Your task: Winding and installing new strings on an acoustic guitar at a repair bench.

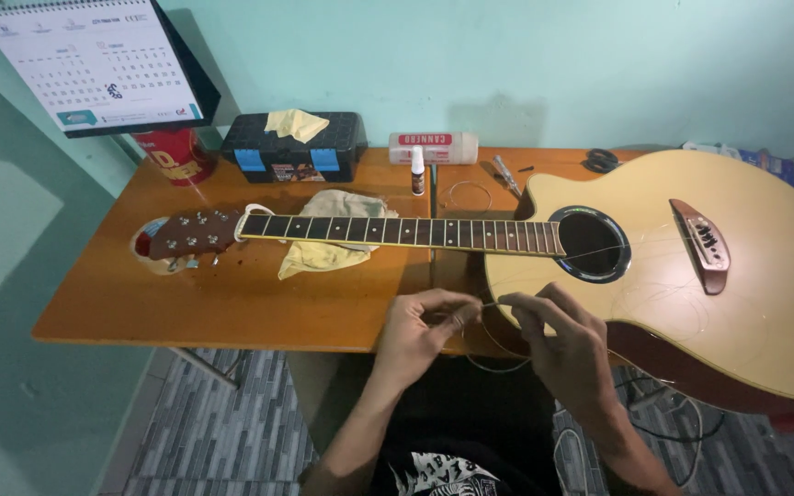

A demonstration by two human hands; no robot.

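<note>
Pinching thin guitar string (487,307): left hand (420,332), right hand (558,340), each grip narrow, beside guitar (691,303).

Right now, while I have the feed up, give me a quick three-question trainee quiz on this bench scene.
1. True or false: both hands, the left hand and the right hand, pinch a thin guitar string.
2. What lies under the neck of the acoustic guitar? A) yellow cloth B) scissors C) calendar
3. Fill in: the small white bottle stands on the ____ table, in front of the white can lying on its side.

Key: 1 true; 2 A, the yellow cloth; 3 wooden.
</note>
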